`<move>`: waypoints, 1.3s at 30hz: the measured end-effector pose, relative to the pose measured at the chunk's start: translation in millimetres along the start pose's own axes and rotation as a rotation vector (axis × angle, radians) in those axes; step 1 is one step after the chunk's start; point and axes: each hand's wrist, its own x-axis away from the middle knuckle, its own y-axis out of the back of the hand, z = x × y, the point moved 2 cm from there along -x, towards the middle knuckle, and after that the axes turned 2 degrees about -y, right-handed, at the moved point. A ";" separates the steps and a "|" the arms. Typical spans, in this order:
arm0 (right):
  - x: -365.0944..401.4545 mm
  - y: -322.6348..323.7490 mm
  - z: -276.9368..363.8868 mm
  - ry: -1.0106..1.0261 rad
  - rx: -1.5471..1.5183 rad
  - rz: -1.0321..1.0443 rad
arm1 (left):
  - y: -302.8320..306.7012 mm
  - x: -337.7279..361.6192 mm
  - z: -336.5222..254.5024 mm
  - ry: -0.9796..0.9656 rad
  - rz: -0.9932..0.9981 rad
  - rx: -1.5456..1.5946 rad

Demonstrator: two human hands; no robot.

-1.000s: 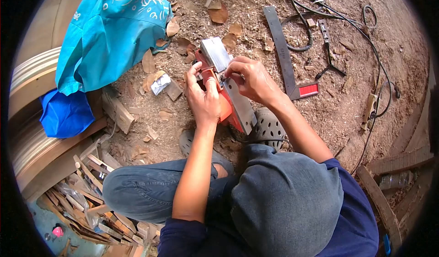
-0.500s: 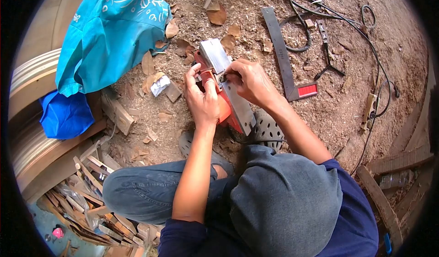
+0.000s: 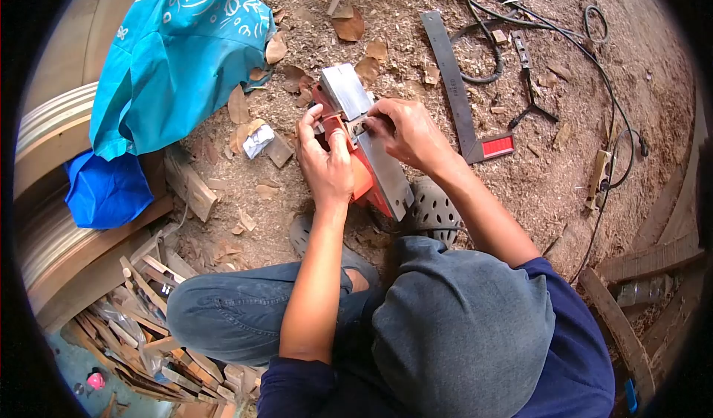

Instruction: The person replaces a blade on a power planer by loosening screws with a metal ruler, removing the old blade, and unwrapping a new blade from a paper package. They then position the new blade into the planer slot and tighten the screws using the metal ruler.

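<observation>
Head view: mid-frame, the electric planer lies sole-up on the sawdust floor, left hand clamped round its orange body, seemingly to steady it, right hand pinching at the exposed cutter slot

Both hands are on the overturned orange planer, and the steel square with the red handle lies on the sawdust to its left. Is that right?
No. The head view shows the steel square on the sawdust to the right of the orange planer, not its left. The left hand and right hand are both on the planer.
</observation>
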 end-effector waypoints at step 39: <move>59.8 149.3 -87.6 -0.455 0.248 -0.662 | -0.3 -0.6 9.9 -0.004 -0.006 -0.005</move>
